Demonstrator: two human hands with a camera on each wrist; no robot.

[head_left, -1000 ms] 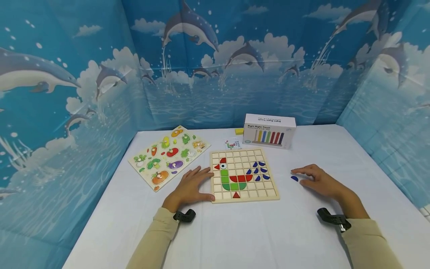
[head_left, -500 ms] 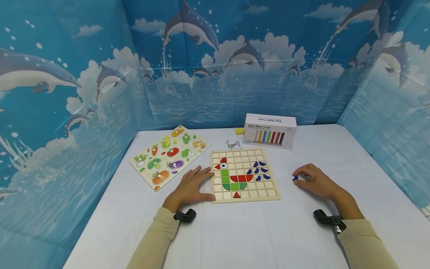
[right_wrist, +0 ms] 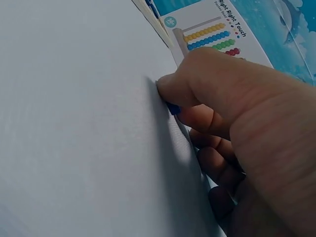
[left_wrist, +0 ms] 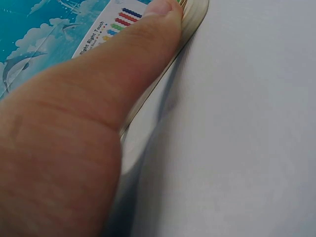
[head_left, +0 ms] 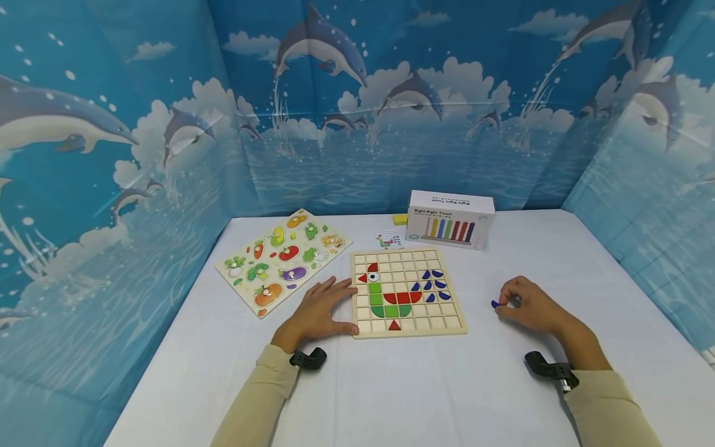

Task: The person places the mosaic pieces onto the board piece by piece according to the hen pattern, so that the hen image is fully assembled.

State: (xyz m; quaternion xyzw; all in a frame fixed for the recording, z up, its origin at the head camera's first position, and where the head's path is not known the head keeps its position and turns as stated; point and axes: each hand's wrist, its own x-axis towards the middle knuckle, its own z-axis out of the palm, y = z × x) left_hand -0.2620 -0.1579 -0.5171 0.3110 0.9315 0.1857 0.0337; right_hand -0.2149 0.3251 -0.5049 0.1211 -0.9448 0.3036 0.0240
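A wooden grid board (head_left: 413, 323) lies in the middle of the table, with red, green and blue pieces forming a bird in its cells. Several blue half-round pieces (head_left: 439, 285) make up the tail at the right. My left hand (head_left: 315, 313) rests at the board's left edge, fingers spread, thumb at the lower left corner; its thumb (left_wrist: 153, 44) touches the rim in the left wrist view. Right of the board, my right hand (head_left: 527, 305) pinches a blue half-round piece (head_left: 494, 304) between thumb and finger. In the right wrist view, the fingers mostly cover that blue piece (right_wrist: 173, 108).
A vegetable puzzle board (head_left: 285, 261) lies to the left. Behind the grid board are a small picture card (head_left: 388, 239), a yellow block (head_left: 400, 219) and a white box (head_left: 450, 219). Dolphin-printed curtains (head_left: 357, 149) stand around the table.
My right hand has closed thumb and finger on the blue half-round piece, which lay flat on the table, and has shifted it slightly. The left hand stays at the board's edge.
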